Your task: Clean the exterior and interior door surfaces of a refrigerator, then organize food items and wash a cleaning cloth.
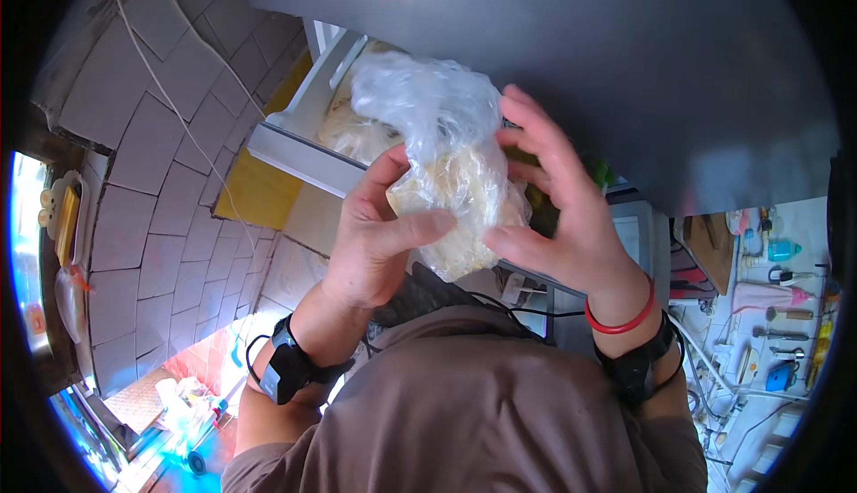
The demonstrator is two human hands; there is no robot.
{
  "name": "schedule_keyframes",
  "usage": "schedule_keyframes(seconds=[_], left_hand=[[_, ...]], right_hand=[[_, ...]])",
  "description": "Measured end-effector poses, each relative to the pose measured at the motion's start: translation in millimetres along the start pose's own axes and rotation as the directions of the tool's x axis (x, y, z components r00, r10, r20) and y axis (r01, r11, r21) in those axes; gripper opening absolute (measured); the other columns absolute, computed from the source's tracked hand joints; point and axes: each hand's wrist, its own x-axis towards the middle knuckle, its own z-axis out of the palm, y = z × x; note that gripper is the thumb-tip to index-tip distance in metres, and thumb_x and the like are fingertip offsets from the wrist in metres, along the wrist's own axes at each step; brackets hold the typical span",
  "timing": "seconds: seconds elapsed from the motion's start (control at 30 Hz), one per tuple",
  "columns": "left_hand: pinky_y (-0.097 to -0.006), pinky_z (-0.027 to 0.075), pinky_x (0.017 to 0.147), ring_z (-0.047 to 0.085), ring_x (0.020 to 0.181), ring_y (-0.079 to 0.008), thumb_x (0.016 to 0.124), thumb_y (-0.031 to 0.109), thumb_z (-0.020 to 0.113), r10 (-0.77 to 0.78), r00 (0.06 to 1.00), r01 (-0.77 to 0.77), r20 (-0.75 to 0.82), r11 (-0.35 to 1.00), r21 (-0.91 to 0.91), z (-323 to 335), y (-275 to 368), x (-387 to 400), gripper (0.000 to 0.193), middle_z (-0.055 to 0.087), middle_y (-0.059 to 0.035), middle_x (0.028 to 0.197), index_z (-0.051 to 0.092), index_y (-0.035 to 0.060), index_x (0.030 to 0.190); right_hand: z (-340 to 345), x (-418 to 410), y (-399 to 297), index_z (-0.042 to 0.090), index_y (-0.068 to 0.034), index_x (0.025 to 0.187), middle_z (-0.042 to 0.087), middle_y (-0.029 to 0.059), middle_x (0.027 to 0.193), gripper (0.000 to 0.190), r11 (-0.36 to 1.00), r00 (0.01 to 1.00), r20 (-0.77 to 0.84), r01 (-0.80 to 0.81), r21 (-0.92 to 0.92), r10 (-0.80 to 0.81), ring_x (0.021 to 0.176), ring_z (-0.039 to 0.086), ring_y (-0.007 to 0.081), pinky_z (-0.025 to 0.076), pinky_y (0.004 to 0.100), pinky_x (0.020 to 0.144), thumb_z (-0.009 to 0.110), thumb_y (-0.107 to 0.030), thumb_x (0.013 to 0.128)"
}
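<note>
A clear plastic bag (462,178) with pale yellowish pieces of food inside is in front of me, above a pulled-out drawer (304,155). My left hand (385,232) grips the bag's left side, thumb across its front. At the bag's right side, my right hand (556,205) has its fingers spread, with the thumb near the bag's lower part; whether it presses on the bag cannot be told. Behind the bag, in the drawer, lies another plastic-wrapped bundle (361,135). What the bag holds is partly hidden by its crinkled film.
A large grey door or panel (535,38) spans the top, close above the drawer. A tiled wall (181,178) with hanging cords stands at the left. Green leaves (600,172) show behind my right hand. Utensils hang on a wall (780,312) at the right.
</note>
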Motion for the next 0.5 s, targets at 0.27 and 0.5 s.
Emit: schedule_keyframes(seconds=[0.27,0.5], left_hand=[[-0.0323,0.041,0.092,0.053,0.104,-0.0177,0.065,-0.008,0.065,0.02,1.0,-0.021,0.017,0.998,0.061,-5.0,-4.5,-0.5,0.061,0.055,-0.0066,0.111,0.043,0.0025,0.122],[-0.0342,0.04,0.093,0.054,0.104,-0.0197,0.067,-0.004,0.065,0.044,0.999,-0.045,0.029,0.999,0.012,-6.6,-8.3,1.3,0.06,0.056,-0.0073,0.111,0.042,0.0027,0.122]], right_hand=[[7.0,2.1,16.8,0.044,0.002,0.123,0.056,0.0083,0.107,0.054,0.938,0.967,0.076,-0.255,0.236,0.244,0.095,0.054,0.0121,0.045,0.0255,0.082,0.067,-0.009,0.075],[-6.0,2.1,12.7,0.037,0.002,0.13,0.053,0.0087,0.117,0.058,0.918,0.944,0.174,-0.316,0.241,0.279,0.1,0.052,0.0114,0.044,0.026,0.085,0.058,-0.002,0.076]])
